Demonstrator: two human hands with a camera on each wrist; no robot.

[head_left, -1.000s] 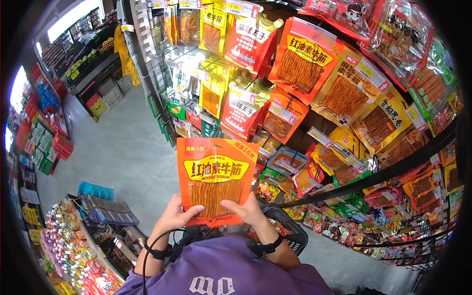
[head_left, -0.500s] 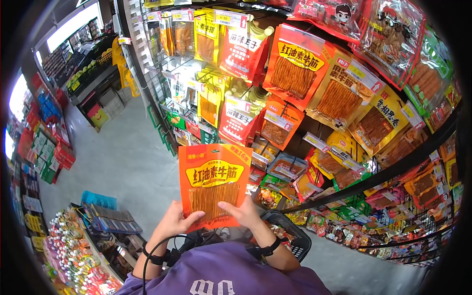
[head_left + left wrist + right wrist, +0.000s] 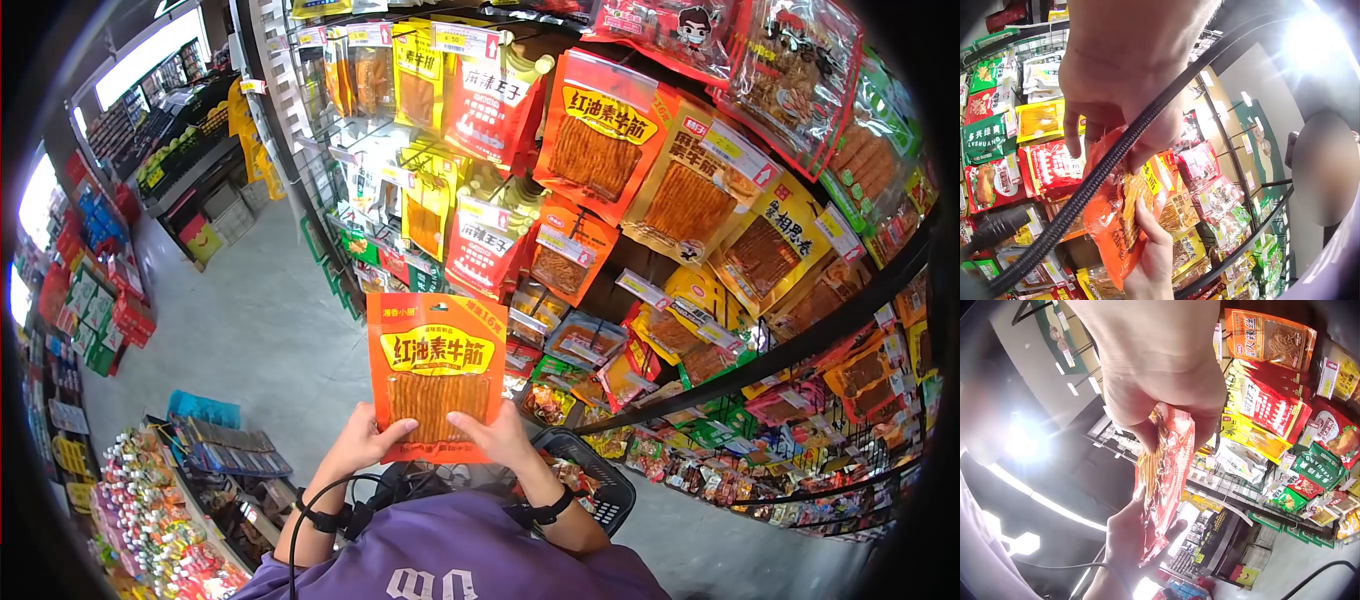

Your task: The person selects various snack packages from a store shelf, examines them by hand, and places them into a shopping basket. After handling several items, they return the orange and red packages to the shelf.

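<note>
An orange-red snack packet (image 3: 435, 340), with a yellow label and a clear window showing brown strips, is held upright in front of the torso in the head view. My left hand (image 3: 362, 440) pinches its lower left edge, thumb across the front. At the lower right, my right hand (image 3: 503, 436) pinches it the same way. The left wrist view has the packet (image 3: 1107, 219) from the side, gripped from both edges, its fingers behind partly hidden. In the right wrist view, the packet's shiny film (image 3: 1172, 469) runs between both hands.
A rack of hanging snack packets (image 3: 600, 140) with price tags fills the right. Below the right forearm is a black basket (image 3: 622, 492) with goods inside. Wrapped sweets (image 3: 150, 510) stand at lower left, and grey floor (image 3: 250, 300) runs along the aisle.
The packet has shifted slightly down in the head view. It tilted a little half a second ago and faces me squarely again now. Both hands keep their hold.
</note>
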